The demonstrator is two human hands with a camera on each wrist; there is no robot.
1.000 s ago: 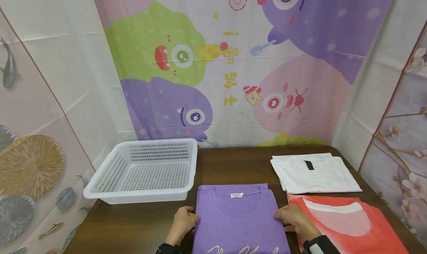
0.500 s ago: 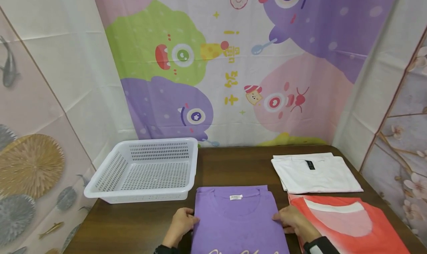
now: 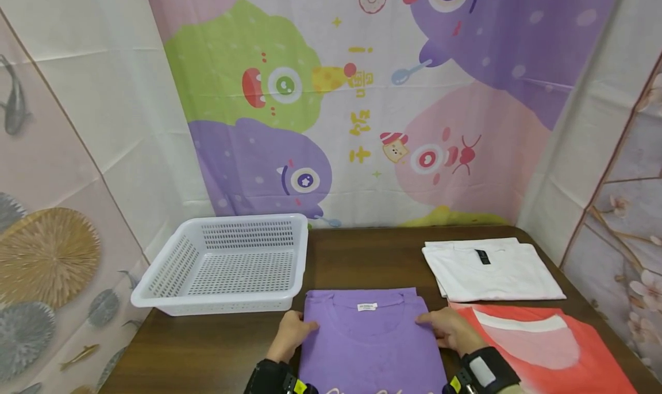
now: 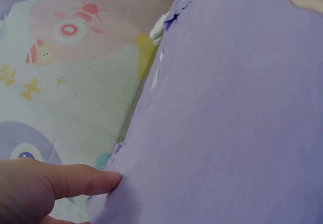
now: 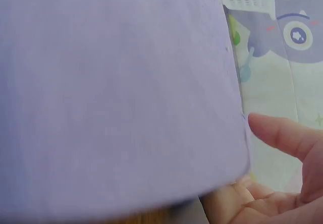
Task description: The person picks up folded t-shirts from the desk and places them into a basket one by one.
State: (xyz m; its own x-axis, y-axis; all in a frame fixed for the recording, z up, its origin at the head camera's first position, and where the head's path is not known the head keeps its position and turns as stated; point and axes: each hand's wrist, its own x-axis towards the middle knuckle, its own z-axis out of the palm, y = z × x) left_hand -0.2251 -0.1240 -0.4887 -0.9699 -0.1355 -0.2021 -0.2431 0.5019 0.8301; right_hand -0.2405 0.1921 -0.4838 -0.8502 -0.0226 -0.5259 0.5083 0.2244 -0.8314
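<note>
Landmark: white basket [image 3: 227, 265], standing on the brown table [image 3: 362, 256] at its rear left.
Purple shirt [image 3: 369, 339]: folded, lying flat just to the right of the basket's front corner, collar label toward the wall. It stays in the same place as one second ago.
Left hand [image 3: 292, 333]: at the shirt's left edge, just in front of the basket. Fingers lie on top of the cloth with the thumb at the fold; the left wrist view shows a fingertip [image 4: 108, 179] touching the edge. The fingers now reach further onto the cloth than before.
Right hand [image 3: 447, 328]: at the shirt's right edge, well to the right of the basket. Fingers curl over the edge, pinching the fold; it has shifted slightly inward since the earlier frame.
Wrists: black bands now show at the bottom of the head view; earlier only sleeves were seen.
White shirt [image 3: 491, 270]: folded, far right of the basket, unmoved.
Red shirt [image 3: 543, 348]: in front of the white one, just beside the right hand, unmoved.
</note>
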